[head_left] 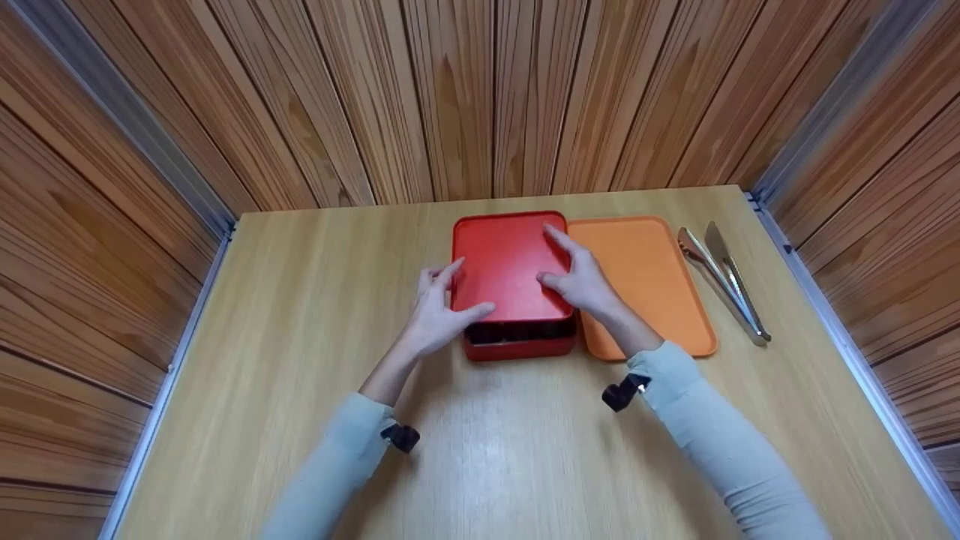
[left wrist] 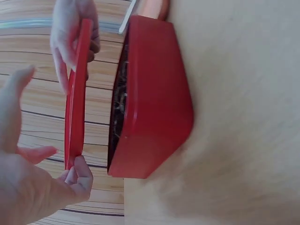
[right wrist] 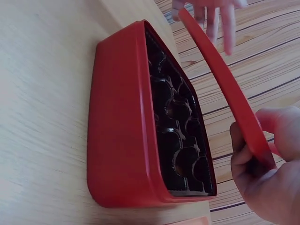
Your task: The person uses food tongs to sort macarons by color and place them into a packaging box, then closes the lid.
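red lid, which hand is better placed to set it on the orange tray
Right. The right hand grips the red lid on the side beside the orange tray; the left hand is on the far side.

Light wood-grain table (head_left: 300, 315), enclosed by wood-slat walls w/ metal trim at edges. Directly on it, far centre: red box (head_left: 517, 346); orange tray (head_left: 645, 281) just beside it on the right, edges touching or nearly so. Metal tongs (head_left: 724, 281) lie right of tray, slightly apart, near table's right edge, angled w/ tips away from the person.
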`<state>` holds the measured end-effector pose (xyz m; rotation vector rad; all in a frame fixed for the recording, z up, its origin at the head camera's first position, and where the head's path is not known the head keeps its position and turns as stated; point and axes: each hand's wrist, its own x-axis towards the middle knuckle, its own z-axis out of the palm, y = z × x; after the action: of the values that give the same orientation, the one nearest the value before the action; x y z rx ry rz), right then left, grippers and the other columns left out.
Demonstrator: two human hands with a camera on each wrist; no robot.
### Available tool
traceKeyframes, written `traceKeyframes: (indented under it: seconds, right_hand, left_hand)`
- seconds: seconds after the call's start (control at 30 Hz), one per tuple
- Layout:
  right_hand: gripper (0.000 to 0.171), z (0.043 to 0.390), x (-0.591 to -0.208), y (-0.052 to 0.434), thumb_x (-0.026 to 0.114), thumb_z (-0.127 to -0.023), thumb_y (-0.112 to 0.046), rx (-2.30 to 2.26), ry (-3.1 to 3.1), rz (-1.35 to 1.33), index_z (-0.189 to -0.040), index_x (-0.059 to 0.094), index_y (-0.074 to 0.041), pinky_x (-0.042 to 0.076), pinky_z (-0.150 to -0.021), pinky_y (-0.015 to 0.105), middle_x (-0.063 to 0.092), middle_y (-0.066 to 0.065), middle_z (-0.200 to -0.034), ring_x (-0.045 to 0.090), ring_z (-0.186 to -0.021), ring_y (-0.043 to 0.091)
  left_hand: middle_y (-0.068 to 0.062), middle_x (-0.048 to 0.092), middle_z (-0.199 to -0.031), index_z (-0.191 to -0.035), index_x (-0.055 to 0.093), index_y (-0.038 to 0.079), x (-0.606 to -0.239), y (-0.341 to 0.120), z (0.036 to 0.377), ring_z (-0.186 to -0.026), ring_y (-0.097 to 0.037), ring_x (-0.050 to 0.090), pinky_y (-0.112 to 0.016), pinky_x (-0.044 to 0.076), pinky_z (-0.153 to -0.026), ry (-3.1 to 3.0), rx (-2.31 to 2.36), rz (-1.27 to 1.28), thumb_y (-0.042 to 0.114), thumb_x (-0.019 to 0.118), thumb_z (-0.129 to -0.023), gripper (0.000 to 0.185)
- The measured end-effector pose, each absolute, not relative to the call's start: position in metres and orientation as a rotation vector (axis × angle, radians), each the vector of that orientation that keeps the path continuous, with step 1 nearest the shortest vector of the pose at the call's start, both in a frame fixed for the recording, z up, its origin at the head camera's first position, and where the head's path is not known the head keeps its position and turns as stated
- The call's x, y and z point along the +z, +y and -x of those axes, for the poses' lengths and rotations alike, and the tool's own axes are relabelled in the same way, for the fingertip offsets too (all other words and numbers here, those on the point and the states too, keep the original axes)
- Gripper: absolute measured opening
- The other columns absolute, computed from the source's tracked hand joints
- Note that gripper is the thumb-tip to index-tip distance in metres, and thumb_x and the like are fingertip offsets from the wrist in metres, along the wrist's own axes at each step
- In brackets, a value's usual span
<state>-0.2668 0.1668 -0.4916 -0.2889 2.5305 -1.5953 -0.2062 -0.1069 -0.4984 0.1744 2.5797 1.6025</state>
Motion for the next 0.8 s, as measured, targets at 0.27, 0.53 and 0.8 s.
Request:
traceKeyframes:
  seconds: [0.27, 0.53, 0.8]
  right_hand:
    - [0.112, 0.273, -0.483, 0.174, 0.076, -0.099, 0.000, -1.719, 2.516, 0.173, -0.183, 0.004, -0.013, 0.046, -0.136, 0.049, 0.029, 0.023, -0.186, 0.042, -0.168, 0.039]
    - [0.073, 0.279, -0.472, 0.183, 0.071, -0.107, -0.007, -1.812, 2.493, 0.059, -0.170, 0.033, -0.006, 0.064, -0.074, 0.017, 0.080, 0.026, -0.118, 0.080, -0.090, 0.011]
    - [0.059, 0.282, -0.457, 0.189, 0.070, -0.109, -0.006, -1.835, 2.458, 0.014, -0.163, 0.046, -0.004, 0.065, -0.078, 0.016, 0.077, 0.033, -0.132, 0.076, -0.085, -0.001]
  left_hand:
    - [-0.014, 0.044, -0.169, -0.178, 0.032, 0.014, -0.494, -0.108, 0.211, -0.145, -0.032, 0.050, -0.047, 0.055, -0.113, 2.470, 1.854, -0.180, 0.038, 0.069, -0.110, 0.082]
    - [-0.021, 0.045, -0.169, -0.176, 0.034, 0.009, -0.502, -0.112, 0.210, -0.150, -0.039, 0.050, -0.059, 0.050, -0.124, 2.379, 1.961, -0.260, 0.040, 0.062, -0.112, 0.077]
    - [-0.026, 0.049, -0.165, -0.174, 0.039, 0.008, -0.515, -0.113, 0.211, -0.147, -0.039, 0.054, -0.053, 0.059, -0.118, 2.296, 2.091, -0.275, 0.041, 0.060, -0.112, 0.073]
